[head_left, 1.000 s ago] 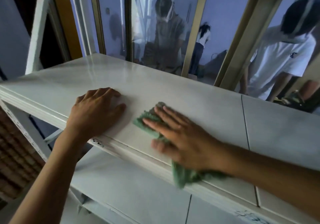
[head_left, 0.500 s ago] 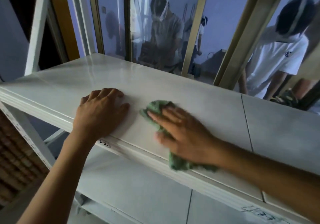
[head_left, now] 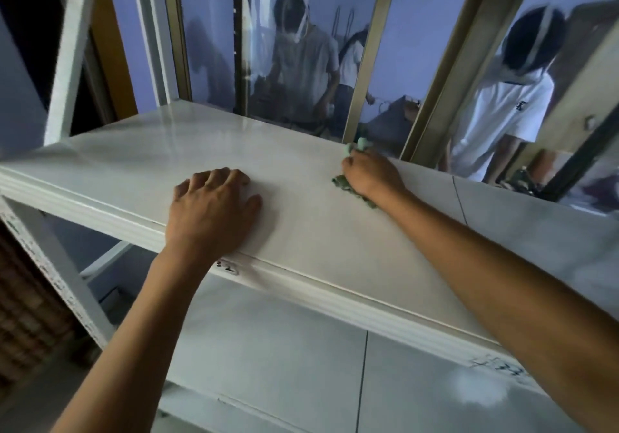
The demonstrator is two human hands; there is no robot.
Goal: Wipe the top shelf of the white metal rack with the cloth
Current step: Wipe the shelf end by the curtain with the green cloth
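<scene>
Under right hand (head_left: pixel 370 174), cloth (head_left: pixel 348 188) lengthwise front-to-back.

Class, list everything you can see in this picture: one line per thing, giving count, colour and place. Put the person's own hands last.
top shelf: one, white, across the middle of the view.
lower shelf: one, white, under the top shelf.
rack upright: one, white, far left.
cloth: one, green, on the top shelf near its back edge, under the right hand.
window frames: several, brass-coloured, behind the rack.
people: three, in pale tops, seen through the glass.
left hand: one, resting on the top shelf near its front edge.
right hand: one, gripping the cloth on the top shelf.
</scene>
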